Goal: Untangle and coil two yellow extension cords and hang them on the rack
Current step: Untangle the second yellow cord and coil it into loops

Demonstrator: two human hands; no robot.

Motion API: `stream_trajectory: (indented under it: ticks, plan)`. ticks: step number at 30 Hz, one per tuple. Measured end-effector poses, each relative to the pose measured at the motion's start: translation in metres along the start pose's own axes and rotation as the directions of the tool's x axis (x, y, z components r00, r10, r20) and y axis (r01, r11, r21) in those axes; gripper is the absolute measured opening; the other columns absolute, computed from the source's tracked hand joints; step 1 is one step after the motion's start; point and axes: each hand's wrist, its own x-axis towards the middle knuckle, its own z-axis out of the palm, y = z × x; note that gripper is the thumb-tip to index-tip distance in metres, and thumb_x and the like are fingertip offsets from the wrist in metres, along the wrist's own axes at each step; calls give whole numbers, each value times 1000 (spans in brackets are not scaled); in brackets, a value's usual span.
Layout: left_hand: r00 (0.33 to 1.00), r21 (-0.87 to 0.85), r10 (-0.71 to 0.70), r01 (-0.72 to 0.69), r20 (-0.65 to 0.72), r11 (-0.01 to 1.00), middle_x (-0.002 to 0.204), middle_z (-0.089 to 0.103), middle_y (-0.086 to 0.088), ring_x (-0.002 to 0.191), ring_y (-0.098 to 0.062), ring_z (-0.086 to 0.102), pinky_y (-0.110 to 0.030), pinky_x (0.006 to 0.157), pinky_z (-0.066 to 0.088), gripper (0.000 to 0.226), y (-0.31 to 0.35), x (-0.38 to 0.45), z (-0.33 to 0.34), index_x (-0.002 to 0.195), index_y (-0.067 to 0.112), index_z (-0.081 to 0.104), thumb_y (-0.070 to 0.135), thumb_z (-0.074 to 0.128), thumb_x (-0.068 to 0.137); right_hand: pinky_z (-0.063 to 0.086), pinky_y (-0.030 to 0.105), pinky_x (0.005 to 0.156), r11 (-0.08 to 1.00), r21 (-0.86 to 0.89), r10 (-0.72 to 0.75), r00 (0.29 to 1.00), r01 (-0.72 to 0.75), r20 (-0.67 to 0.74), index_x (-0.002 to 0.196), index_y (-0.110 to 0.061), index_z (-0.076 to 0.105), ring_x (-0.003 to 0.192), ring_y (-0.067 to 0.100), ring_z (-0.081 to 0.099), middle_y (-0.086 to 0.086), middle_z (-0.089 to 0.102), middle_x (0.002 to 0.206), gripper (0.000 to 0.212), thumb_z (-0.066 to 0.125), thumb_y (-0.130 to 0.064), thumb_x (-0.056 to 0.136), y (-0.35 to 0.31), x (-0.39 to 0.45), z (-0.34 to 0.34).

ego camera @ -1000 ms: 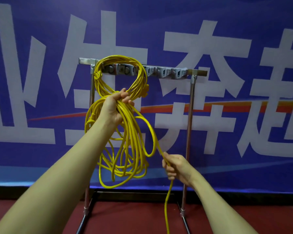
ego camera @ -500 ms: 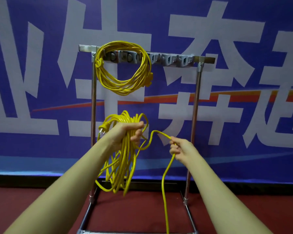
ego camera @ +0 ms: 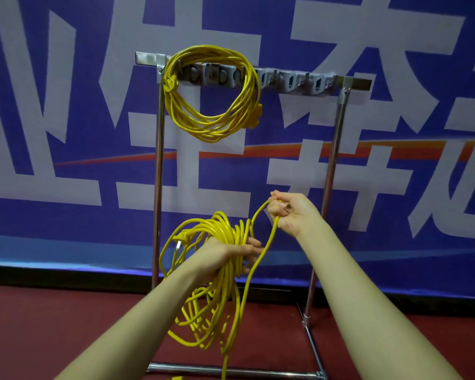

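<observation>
Looking through the head camera, we see our left hand (ego camera: 225,256) at the lower centre of the frame, its fingers (ego camera: 251,246) curled tightly round a loose bundle of yellow extension cord (ego camera: 217,292) whose loops hang below the fist towards the red floor (ego camera: 52,325). A plug (ego camera: 183,235) sticks out of the bundle's upper left side. Our right hand (ego camera: 292,211), right of centre and a little higher, pinches a single strand of the same cord between closed fingers (ego camera: 274,205); the strand arcs down to the bundle, and another length drops to the bottom edge of the frame. In the upper centre, a second coiled cord (ego camera: 214,124) hangs from the left end of the metal rack (ego camera: 333,149), on its grey hook strip (ego camera: 294,80). Behind the rack stretches a blue banner (ego camera: 66,209) with large white characters.
</observation>
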Motion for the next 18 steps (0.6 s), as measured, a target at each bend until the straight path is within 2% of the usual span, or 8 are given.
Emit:
stream_trajectory:
  ticks: [5, 9, 11, 14, 16, 18]
  plan:
    - [994, -44, 6, -1, 107, 999, 82, 69, -13, 69, -20, 65, -28, 61, 53, 18, 1, 0, -5, 98, 4, 64, 5, 65, 80, 20, 13, 28, 999, 16, -36, 999, 36, 13, 81, -5, 43, 30, 4, 28, 2, 32, 64, 16, 40, -1, 97, 0, 2, 2]
    - [982, -202, 36, 2, 185, 979, 71, 62, -8, 64, -17, 62, -28, 61, 53, 26, 3, 1, -1, 102, 5, 62, 5, 58, 76, 20, 13, 29, 996, -10, -84, 995, 84, 45, 80, -6, 42, 30, 4, 28, 2, 31, 65, 19, 39, -3, 98, -2, 3, 0]
    - [979, -228, 56, -11, 194, 974, 70, 61, -6, 61, -15, 61, -27, 59, 52, 26, 6, 2, 2, 103, 4, 62, 4, 57, 77, 27, 14, 32, 991, -52, -119, 992, 121, 43, 82, -4, 45, 34, 6, 33, 3, 35, 66, 17, 40, -5, 98, -3, 2, -4]
    - [992, -253, 60, -30, 113, 967, 68, 62, -6, 55, -14, 60, -25, 53, 52, 16, 8, 7, 8, 99, 2, 61, -3, 57, 84, 46, 23, 51, 960, -222, -173, 985, 173, 18, 89, -4, 49, 57, 14, 52, 10, 53, 75, 17, 44, -17, 99, -2, 1, -15]
    - [999, -290, 47, -40, 20, 956, 66, 63, -6, 52, -14, 60, -23, 51, 52, 14, 9, 12, 13, 99, 1, 61, -1, 53, 87, 47, 28, 61, 921, -334, -219, 976, 200, -19, 99, -7, 48, 70, 19, 55, 13, 58, 81, 18, 46, -25, 99, 1, 0, -25]
    - [995, -358, 45, -75, -90, 931, 64, 64, -5, 50, -12, 61, -22, 49, 52, 15, 10, 20, 15, 101, 1, 59, -2, 50, 90, 42, 27, 59, 869, -439, -275, 960, 226, -50, 105, -8, 47, 67, 18, 51, 11, 55, 78, 21, 47, -28, 98, 6, -4, -37]
